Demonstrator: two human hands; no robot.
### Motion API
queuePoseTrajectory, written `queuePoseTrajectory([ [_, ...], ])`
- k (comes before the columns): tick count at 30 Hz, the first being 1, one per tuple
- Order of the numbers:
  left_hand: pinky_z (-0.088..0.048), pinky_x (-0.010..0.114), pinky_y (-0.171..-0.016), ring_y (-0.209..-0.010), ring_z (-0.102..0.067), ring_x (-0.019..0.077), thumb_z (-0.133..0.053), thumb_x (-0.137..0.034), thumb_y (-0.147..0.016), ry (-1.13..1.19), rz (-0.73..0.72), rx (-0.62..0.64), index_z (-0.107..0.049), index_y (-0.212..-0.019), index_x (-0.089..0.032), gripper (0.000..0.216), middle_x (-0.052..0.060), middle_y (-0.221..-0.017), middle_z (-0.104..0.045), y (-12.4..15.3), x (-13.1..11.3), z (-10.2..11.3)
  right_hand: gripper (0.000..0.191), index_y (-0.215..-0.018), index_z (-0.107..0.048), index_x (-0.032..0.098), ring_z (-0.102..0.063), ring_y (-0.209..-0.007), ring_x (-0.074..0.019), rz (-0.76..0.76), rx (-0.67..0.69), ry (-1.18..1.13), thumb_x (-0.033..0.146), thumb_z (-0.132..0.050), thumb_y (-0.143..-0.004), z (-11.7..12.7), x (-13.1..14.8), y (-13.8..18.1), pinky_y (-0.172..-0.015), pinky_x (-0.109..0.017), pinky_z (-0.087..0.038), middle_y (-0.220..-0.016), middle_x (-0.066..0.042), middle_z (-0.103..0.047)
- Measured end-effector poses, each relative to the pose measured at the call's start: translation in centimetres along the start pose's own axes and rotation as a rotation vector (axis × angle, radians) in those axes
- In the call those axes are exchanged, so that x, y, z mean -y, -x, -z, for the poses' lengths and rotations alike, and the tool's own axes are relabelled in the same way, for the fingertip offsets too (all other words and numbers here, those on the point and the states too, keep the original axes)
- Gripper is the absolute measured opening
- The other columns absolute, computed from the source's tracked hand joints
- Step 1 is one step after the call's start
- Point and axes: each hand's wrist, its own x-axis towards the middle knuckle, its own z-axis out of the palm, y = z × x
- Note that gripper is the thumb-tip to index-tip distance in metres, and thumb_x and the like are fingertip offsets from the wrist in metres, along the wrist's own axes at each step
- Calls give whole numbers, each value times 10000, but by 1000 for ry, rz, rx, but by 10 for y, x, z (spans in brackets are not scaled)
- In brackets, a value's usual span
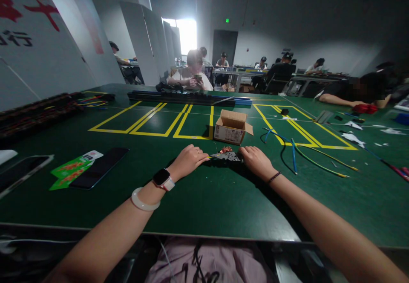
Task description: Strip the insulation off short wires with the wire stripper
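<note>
My left hand (188, 160) rests on the green table (204, 202) with its fingers curled around the yellow end of a thin wire (209, 157). My right hand (257, 160) is closed on the right end of a dark flat tool (227, 157) that lies between both hands. A small tangle of copper wire (226, 149) sits just behind the tool. My left wrist carries a smartwatch and a pale bangle; a dark bead bracelet is on my right wrist.
An open cardboard box (231, 126) stands just beyond my hands. Blue, black and yellow-green cables (300, 155) lie to the right. Two phones (99, 167) and green packets (72, 170) lie at left. Long dark strips (191, 97) cross the far table. Other people sit beyond.
</note>
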Motion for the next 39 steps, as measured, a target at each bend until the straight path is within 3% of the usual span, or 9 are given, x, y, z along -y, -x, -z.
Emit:
queuePoseTrajectory([
  [5, -345, 295, -678, -725, -545, 163, -436, -281, -989, 29, 27, 0, -695, -996, -149, 291, 50, -838, -684, 0, -2, 3, 159, -1002, -583, 146, -499, -774, -185, -24, -28, -39, 148, -456, -907, -3, -1, -1, -735, -296, -306, -842, -62, -608],
  [10, -350, 320, -714, -756, -545, 183, -444, -282, -982, 3, 68, 13, -697, -1001, -157, 283, 57, -864, -690, -1, -1, 3, 254, -1114, -592, 138, -470, -952, -212, -3, -197, -8, 139, -463, -895, -4, -2, -3, -835, -310, -321, -1077, -123, -580],
  [13, -355, 320, -723, -771, -562, 183, -463, -280, -975, -10, 74, 33, -696, -1004, -169, 260, 52, -883, -698, -1, -1, 2, 267, -1114, -620, 164, -439, -936, -223, -19, -259, 47, 155, -478, -888, -2, -1, -2, -841, -323, -309, -1020, -118, -568],
  [19, -385, 307, -721, -809, -615, 187, -504, -236, -956, -6, 50, 67, -689, -1024, -146, 216, 62, -909, -711, -1, -2, 0, 358, -1228, -581, 177, -461, -764, -185, 0, -177, 87, 148, -469, -890, 4, -1, 1, -712, -322, -252, -834, -64, -622],
  [25, -433, 310, -741, -838, -651, 204, -505, -248, -954, 74, 90, 118, -693, -1020, -139, 227, 72, -925, -719, -1, -4, -1, 404, -1263, -555, 182, -543, -656, -134, -9, -121, 40, 107, -470, -876, -1, -2, 2, -712, -330, -244, -855, -29, -721],
  [30, -437, 278, -703, -834, -656, 195, -476, -263, -962, 263, 192, 162, -668, -1024, -156, 228, 66, -948, -708, -1, -7, 3, 448, -1309, -514, 183, -565, -645, -126, -20, -166, 69, 90, -446, -876, -2, -2, 3, -726, -326, -258, -855, -27, -725],
  [34, -406, 250, -619, -701, -624, 164, -420, -323, -976, 507, 325, 256, -622, -994, -167, 256, 23, -807, -674, -2, -11, 3, 455, -1346, -481, 151, -539, -603, -125, -10, -213, 92, 89, -413, -901, 0, -3, 2, -688, -320, -255, -808, -26, -708],
  [39, -381, 234, -592, -663, -533, 138, -379, -414, -972, 765, 343, 318, -640, -996, -166, 361, 9, -776, -598, -2, -8, 0, 444, -1346, -499, 174, -539, -598, -127, -33, -261, 103, 103, -414, -917, 2, -3, 3, -642, -318, -245, -770, -23, -699],
])
